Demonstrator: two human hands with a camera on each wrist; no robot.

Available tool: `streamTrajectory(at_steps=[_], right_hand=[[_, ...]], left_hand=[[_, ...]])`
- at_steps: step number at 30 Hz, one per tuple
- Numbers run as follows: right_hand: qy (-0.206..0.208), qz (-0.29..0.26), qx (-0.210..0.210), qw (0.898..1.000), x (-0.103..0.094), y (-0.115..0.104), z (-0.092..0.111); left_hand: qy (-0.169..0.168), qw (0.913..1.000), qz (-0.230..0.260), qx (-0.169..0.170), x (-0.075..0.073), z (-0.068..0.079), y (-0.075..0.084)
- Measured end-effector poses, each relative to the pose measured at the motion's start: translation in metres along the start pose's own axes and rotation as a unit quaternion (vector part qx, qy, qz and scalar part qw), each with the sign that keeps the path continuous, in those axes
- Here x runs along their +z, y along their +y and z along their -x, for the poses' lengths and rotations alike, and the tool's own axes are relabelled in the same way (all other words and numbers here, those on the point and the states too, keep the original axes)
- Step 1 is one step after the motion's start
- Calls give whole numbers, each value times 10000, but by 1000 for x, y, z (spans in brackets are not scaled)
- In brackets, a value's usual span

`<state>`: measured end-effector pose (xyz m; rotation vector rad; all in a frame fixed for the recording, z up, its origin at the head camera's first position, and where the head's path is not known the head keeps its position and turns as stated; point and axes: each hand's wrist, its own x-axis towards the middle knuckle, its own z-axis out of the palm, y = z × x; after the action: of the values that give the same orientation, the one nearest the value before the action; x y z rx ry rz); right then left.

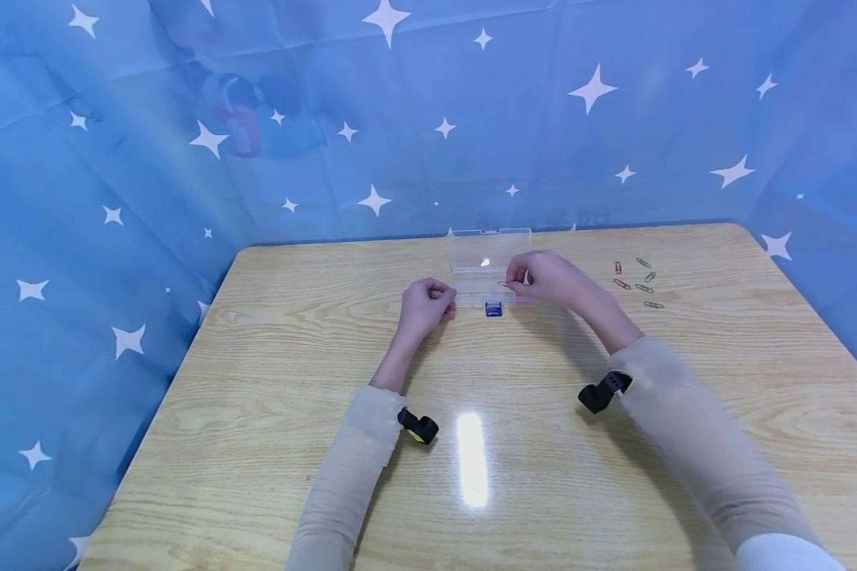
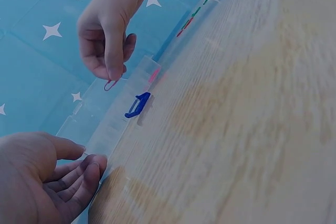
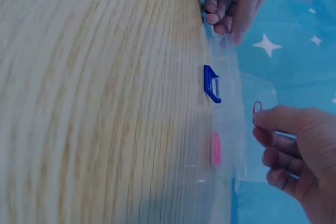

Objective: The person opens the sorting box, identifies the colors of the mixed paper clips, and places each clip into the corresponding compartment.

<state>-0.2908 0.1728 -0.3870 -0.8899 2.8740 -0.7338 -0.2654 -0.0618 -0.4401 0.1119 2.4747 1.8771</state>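
Observation:
A clear plastic box (image 1: 471, 298) stands near the table's back edge, its lid (image 1: 490, 247) raised behind it. On its front is a blue latch (image 1: 493, 309). My left hand (image 1: 426, 306) holds the box's left end between thumb and fingers. Above the right part of the box, my right hand (image 1: 551, 277) pinches a red paper clip (image 3: 257, 103) by one end, thumb against index finger; the loop sticks out past the fingertips. Something pink (image 3: 216, 148) shows at the box's front wall, right of the latch.
Several red and green paper clips (image 1: 643, 288) lie scattered on the wooden table (image 1: 314, 349) to the right of the box. A blue cloth with white stars (image 1: 443, 95) hangs right behind the table. Each sleeve carries a small black camera.

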Motion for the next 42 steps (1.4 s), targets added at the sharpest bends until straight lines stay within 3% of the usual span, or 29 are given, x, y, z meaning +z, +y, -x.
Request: streamTrajectory(at_steps=[9,30,42], right_hand=[[-156,-103,50,9998,3,-2,-1],[-48,-21,47,10000,-3,-2,4],[180,126,273,9994,-14,16,16]], left_hand=[[6,10000,-1,33,2,1,1],[42,10000,-8,21,1,1,0],[46,10000,-7,-27,0,2,2]])
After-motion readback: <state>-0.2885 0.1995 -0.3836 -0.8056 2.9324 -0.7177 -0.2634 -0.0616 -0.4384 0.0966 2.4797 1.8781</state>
